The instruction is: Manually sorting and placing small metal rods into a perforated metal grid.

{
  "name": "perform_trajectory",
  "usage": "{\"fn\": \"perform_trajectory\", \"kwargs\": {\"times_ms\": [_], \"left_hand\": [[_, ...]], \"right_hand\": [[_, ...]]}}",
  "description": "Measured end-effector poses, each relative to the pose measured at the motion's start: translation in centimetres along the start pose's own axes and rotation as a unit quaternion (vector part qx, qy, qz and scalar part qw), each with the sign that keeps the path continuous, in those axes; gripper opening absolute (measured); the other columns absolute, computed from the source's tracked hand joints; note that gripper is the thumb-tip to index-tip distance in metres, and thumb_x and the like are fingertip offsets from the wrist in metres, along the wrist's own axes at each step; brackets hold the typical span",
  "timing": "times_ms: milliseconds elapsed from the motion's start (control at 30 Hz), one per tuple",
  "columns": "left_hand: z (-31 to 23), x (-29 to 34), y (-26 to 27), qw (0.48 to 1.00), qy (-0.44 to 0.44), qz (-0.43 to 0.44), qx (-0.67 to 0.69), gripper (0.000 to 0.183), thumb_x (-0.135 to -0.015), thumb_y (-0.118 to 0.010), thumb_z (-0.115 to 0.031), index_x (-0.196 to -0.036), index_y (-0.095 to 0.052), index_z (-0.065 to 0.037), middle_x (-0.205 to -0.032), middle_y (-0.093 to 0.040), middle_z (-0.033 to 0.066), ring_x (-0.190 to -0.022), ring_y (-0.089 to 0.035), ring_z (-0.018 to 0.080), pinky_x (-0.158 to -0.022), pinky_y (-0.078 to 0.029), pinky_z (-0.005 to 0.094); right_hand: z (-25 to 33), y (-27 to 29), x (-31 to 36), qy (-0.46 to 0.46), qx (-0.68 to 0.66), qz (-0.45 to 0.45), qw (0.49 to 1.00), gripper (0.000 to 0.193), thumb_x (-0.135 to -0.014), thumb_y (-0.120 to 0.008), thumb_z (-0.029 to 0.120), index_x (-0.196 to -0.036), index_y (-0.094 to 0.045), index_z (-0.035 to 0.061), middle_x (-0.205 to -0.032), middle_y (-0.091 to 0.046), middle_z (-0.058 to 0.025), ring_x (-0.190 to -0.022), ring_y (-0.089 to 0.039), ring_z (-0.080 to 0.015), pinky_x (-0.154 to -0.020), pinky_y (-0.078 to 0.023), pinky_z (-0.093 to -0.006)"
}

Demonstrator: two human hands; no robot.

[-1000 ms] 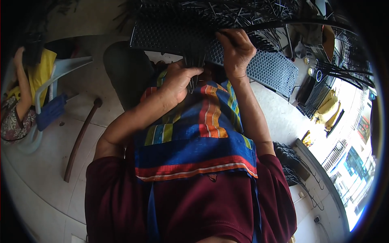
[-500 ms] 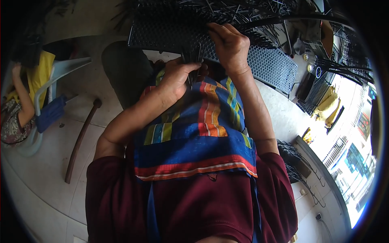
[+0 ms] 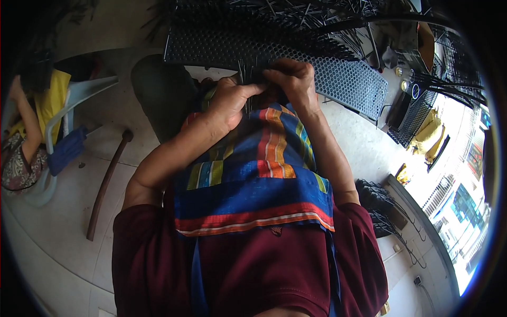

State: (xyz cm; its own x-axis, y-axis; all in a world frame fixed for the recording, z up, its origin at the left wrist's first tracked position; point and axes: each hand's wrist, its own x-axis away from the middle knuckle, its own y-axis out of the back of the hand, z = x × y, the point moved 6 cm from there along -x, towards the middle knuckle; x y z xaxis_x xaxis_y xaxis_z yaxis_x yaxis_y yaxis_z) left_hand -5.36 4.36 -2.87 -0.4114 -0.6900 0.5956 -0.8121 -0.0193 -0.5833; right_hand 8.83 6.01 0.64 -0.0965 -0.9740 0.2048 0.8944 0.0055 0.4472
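Note:
My left hand (image 3: 228, 103) is closed around a bundle of thin dark rods (image 3: 243, 70), whose ends stick out above and below the fist. Close beside its thumb, my right hand (image 3: 297, 82) has its fingers pinched together. What lies in that pinch, if anything, is too dark to make out. Both hands are just above my striped blue apron (image 3: 253, 185). Beyond them stretches a long perforated black panel (image 3: 203, 48), with a dense row of dark spikes or bristles along it.
Many loose dark rods (image 3: 296, 16) are heaped at the far side. On the floor to the left lies a brown curved handle (image 3: 108, 185). Another person's arm (image 3: 33, 116) shows beside a pale chair (image 3: 79, 95). Hooked dark wires (image 3: 404, 240) are at the right.
My right hand has come back from the spiked panel toward me, down beside my left hand. The left hand stays in place with its bundle.

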Motion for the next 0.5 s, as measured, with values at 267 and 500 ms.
{"fn": "perform_trajectory", "kwargs": {"times_ms": [267, 500], "left_hand": [[-0.2, 0.5, -0.8, 0.998, -0.040, -0.020, -0.046, 0.017, -0.080, -0.060, 0.005, -0.096, -0.066, 0.001, -0.090, -0.068, 0.0097, -0.078, -0.067, 0.0186, -0.074, -0.055, 0.0294], [0.1, 0.4, -0.3, 0.996, -0.072, -0.060, -0.011, 0.019, -0.079, -0.061, 0.006, -0.097, -0.066, 0.001, -0.090, -0.069, 0.0090, -0.081, -0.066, 0.0169, -0.078, -0.053, 0.0276]], "right_hand": [[-1.7, -0.5, 0.3, -0.141, -0.201, 0.018, 0.969, 0.007, -0.079, -0.065, 0.005, -0.077, -0.066, -0.0021, -0.056, -0.056, -0.0006, -0.044, -0.045, -0.0042, -0.040, -0.033, -0.0212], [-2.1, -0.6, 0.5, -0.162, -0.209, 0.014, 0.964, 0.005, -0.082, -0.064, 0.004, -0.082, -0.065, -0.0010, -0.058, -0.055, 0.0008, -0.045, -0.045, -0.0044, -0.042, -0.032, -0.0192]]}}
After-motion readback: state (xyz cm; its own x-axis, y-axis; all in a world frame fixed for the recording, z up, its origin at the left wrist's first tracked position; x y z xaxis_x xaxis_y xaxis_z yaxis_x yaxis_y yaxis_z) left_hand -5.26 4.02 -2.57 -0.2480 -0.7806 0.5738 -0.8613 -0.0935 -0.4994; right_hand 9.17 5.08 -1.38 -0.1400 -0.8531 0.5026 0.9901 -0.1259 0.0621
